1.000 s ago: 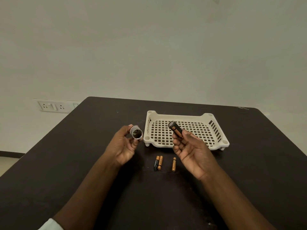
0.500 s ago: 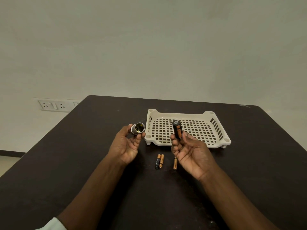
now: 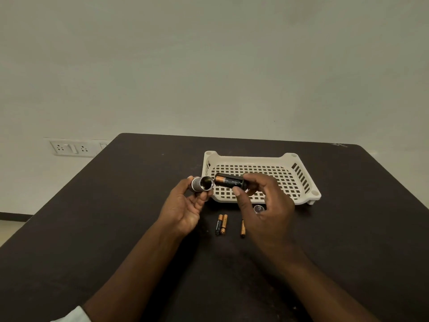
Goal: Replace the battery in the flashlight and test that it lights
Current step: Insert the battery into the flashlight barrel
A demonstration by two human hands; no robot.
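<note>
My left hand (image 3: 183,205) grips a short grey flashlight body (image 3: 202,183), its open end facing right. My right hand (image 3: 264,205) pinches a black and copper battery holder (image 3: 228,181) and holds it level, its copper end just at the body's open mouth. Two small batteries (image 3: 221,224) lie side by side on the dark table below my hands. A third battery (image 3: 242,228) lies to their right, partly behind my right hand. A small round cap (image 3: 258,208) shows on the table between my right fingers.
A white slotted plastic basket (image 3: 299,168) sits on the dark table (image 3: 116,205) just behind my hands. A wall socket plate (image 3: 69,148) is on the wall at the left, beyond the table's edge.
My right hand has turned the battery holder from upright to level and moved it left to the flashlight's open end. My left hand has stayed in place with the body.
</note>
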